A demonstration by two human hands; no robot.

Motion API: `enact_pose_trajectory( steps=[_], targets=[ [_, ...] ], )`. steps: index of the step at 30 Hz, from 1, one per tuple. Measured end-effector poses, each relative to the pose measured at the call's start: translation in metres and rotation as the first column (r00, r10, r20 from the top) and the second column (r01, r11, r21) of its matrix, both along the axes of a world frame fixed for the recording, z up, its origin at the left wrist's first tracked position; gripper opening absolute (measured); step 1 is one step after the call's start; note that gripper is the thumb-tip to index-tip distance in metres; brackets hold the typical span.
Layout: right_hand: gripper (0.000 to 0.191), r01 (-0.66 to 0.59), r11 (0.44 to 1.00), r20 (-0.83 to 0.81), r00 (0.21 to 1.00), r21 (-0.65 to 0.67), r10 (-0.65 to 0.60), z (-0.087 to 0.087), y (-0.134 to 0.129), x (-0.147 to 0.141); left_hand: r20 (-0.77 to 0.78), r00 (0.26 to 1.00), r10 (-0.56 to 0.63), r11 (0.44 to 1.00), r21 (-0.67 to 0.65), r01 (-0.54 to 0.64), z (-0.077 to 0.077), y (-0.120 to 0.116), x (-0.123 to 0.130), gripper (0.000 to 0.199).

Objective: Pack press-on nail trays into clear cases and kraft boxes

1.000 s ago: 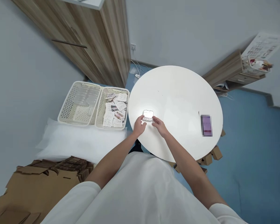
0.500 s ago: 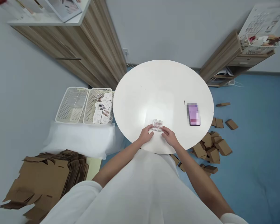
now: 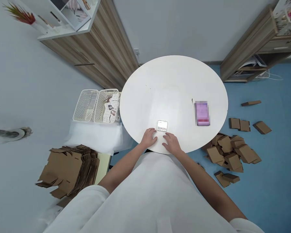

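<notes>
A small clear case (image 3: pixel 162 126) lies on the white oval table (image 3: pixel 172 81) near its front edge; glare covers most of its lid and small items show along its lower side. My left hand (image 3: pixel 148 138) rests on the table at the lower left of the case, fingers apart and holding nothing. On the lower right of the case is my right hand (image 3: pixel 171 143), its fingers spread with nothing in them. A purple box (image 3: pixel 202 113), blurred by pixelation, lies on the right part of the table.
Two white baskets (image 3: pixel 96 112) stand left of the table, the right one holding printed cards. Flattened cardboard (image 3: pixel 63 170) is stacked at lower left. Small brown boxes (image 3: pixel 229 152) litter the blue floor at right. Wooden cabinets (image 3: pixel 106 42) stand behind.
Both hands have let go of the case and drawn slightly back from it. The case now lies on the table, with glare across its lid. The camera view has shifted.
</notes>
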State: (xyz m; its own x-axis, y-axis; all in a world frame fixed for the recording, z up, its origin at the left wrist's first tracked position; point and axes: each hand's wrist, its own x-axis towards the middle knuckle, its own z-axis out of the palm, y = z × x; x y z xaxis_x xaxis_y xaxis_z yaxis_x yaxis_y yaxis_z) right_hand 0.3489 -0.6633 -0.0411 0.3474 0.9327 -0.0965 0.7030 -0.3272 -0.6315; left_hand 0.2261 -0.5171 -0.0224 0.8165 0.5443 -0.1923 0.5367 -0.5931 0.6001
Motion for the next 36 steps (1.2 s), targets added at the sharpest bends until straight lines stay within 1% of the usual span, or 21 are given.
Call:
enact_pose_trajectory(
  steps=[2,4,6,8,11,14,18,20,21,22,24,25,27,28,30,32,34,36],
  targets=[
    [0.031,-0.026,0.999,0.104,0.994,-0.030,0.029,-0.002,-0.003,-0.007,-0.042,0.991,-0.126,0.991,0.049,0.128,-0.001,0.004,-0.009,0.038],
    [0.025,-0.002,0.998,0.184,0.983,-0.058,0.012,-0.002,-0.004,-0.012,-0.081,0.973,-0.217,0.972,0.073,0.223,-0.002,0.007,-0.015,0.040],
    [0.018,0.023,0.996,0.241,0.970,-0.080,-0.003,-0.003,-0.003,-0.014,-0.101,0.959,-0.263,0.958,0.090,0.273,-0.003,0.009,-0.018,0.040],
    [0.013,0.028,0.995,0.288,0.958,-0.097,0.001,-0.002,-0.001,-0.014,-0.109,0.952,-0.287,0.948,0.108,0.298,-0.004,0.011,-0.018,0.041],
    [0.016,0.038,0.992,0.339,0.941,-0.118,0.004,-0.001,0.005,-0.012,-0.117,0.939,-0.324,0.930,0.144,0.339,-0.003,0.014,-0.017,0.046],
    [0.019,0.077,0.990,0.323,0.946,-0.120,-0.035,0.003,0.010,-0.009,-0.118,0.922,-0.368,0.902,0.194,0.385,-0.002,0.017,-0.017,0.045],
    [0.023,0.102,0.989,0.226,0.971,-0.105,-0.076,0.010,0.004,-0.014,-0.145,0.908,-0.392,0.878,0.236,0.417,-0.002,0.019,-0.019,0.021],
    [0.021,0.083,0.992,0.206,0.976,-0.091,-0.063,0.014,-0.006,-0.021,-0.167,0.904,-0.393,0.879,0.220,0.423,-0.002,0.018,-0.023,0.018],
    [0.019,0.075,0.994,0.210,0.976,-0.081,-0.056,0.015,-0.012,-0.025,-0.170,0.905,-0.390,0.885,0.203,0.420,-0.002,0.018,-0.025,0.019],
    [0.021,0.067,0.995,0.221,0.974,-0.072,-0.050,0.016,-0.017,-0.029,-0.164,0.908,-0.385,0.892,0.184,0.412,-0.002,0.018,-0.027,0.019],
    [0.033,0.070,0.996,0.239,0.969,-0.061,-0.054,0.016,-0.027,-0.034,-0.129,0.920,-0.370,0.912,0.138,0.386,-0.002,0.020,-0.032,0.020],
    [0.034,0.084,0.995,0.232,0.970,-0.060,-0.067,0.016,-0.030,-0.035,-0.100,0.927,-0.360,0.923,0.106,0.370,-0.002,0.022,-0.034,0.020],
    [0.025,0.142,0.987,0.168,0.977,-0.070,-0.128,0.015,-0.032,-0.033,-0.029,0.948,-0.317,0.948,0.016,0.318,-0.003,0.028,-0.037,0.020],
    [0.023,0.187,0.979,0.118,0.977,-0.083,-0.176,0.015,-0.031,-0.029,0.003,0.962,-0.274,0.961,-0.037,0.274,-0.003,0.032,-0.037,0.020],
    [0.025,0.285,0.951,0.023,0.959,-0.125,-0.284,0.016,-0.026,-0.019,0.046,0.988,-0.148,0.979,-0.138,0.153,-0.004,0.040,-0.035,0.018],
    [0.028,0.368,0.915,-0.021,0.926,-0.168,-0.377,0.018,-0.017,-0.008,0.065,0.998,-0.015,0.978,-0.207,0.028,-0.005,0.048,-0.029,0.016],
    [0.027,0.421,0.886,-0.029,0.900,-0.197,-0.434,0.019,-0.008,0.001,0.067,0.995,0.070,0.971,-0.233,-0.053,-0.006,0.053,-0.023,0.015],
    [0.026,0.463,0.858,-0.017,0.878,-0.224,-0.478,0.018,0.000,0.006,0.029,0.994,0.110,0.974,-0.204,-0.102,-0.008,0.054,-0.016,0.014]
  ],
)
